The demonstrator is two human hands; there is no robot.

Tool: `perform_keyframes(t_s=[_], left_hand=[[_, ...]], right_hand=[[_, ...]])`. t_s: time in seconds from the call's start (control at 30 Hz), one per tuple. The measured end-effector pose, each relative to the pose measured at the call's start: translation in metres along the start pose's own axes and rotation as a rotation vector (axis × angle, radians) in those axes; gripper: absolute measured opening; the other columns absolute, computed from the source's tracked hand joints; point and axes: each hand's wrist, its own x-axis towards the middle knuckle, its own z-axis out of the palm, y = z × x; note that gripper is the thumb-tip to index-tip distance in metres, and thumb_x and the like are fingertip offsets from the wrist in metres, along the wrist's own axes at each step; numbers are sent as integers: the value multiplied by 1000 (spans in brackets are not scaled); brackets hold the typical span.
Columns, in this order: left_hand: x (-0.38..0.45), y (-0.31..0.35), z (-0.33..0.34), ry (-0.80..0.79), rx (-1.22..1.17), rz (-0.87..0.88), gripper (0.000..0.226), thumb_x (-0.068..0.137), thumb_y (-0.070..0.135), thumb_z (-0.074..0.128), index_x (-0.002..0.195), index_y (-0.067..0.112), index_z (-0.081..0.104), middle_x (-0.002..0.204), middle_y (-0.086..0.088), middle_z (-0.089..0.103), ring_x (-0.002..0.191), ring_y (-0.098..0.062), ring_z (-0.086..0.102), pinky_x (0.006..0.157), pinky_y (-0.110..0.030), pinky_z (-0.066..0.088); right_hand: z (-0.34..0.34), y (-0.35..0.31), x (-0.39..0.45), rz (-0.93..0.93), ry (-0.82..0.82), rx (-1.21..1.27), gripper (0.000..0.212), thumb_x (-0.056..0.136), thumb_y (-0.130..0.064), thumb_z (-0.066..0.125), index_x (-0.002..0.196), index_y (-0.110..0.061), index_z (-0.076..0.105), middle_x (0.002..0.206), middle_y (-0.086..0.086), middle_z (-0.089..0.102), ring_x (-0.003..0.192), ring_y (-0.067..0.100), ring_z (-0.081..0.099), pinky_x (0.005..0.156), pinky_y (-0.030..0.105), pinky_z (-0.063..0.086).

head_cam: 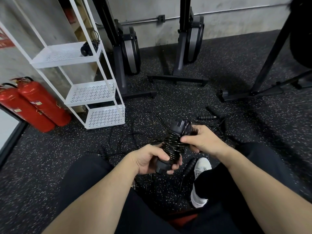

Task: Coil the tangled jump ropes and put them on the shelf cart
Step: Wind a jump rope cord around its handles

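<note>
I hold a black jump rope bundle point(173, 142), its thin cord wound tightly round the two handles. My left hand point(152, 159) grips the bundle's lower end. My right hand point(200, 141) pinches the cord near the upper end. More black jump ropes point(135, 139) lie tangled on the speckled floor below, with loose handles point(206, 117) further back and one handle point(190, 166) beside my shoe. The white shelf cart point(94, 95) stands at the left, and a coiled black rope point(87, 48) lies on its upper shelf.
Two red fire extinguishers point(33, 105) lean left of the cart. Upright rowing machines point(128, 51) with floor feet stand against the back wall. A black rack leg point(270, 61) slants at the right. My white shoe point(200, 168) and dark trousers fill the foreground.
</note>
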Motion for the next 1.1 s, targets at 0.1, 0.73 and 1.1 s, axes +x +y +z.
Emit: perform_keyframes(t_s=[0.1, 0.73, 1.1], left_hand=[[2, -2, 2, 90, 91, -26, 56, 64, 16, 78, 115, 2, 59, 102, -15, 67, 87, -24, 59, 78, -35, 50], [24, -6, 25, 745, 523, 162, 19, 101, 53, 55, 118, 47, 60, 109, 14, 75, 104, -8, 70, 99, -39, 56], [31, 1, 34, 921, 395, 252, 15, 100, 44, 61, 114, 40, 65, 100, 19, 75, 88, 6, 69, 72, -15, 48]], right_hand=[[-2, -1, -2, 8, 27, -24, 8, 67, -37, 81, 74, -36, 78, 43, -3, 48, 39, 8, 39, 45, 18, 31], [5, 7, 6, 225, 253, -197, 53, 94, -52, 63, 86, -1, 69, 50, 2, 50, 41, 12, 43, 46, 24, 35], [5, 19, 15, 76, 568, -272, 42, 98, -65, 43, 126, -34, 52, 107, -14, 66, 96, 8, 64, 87, 36, 48]])
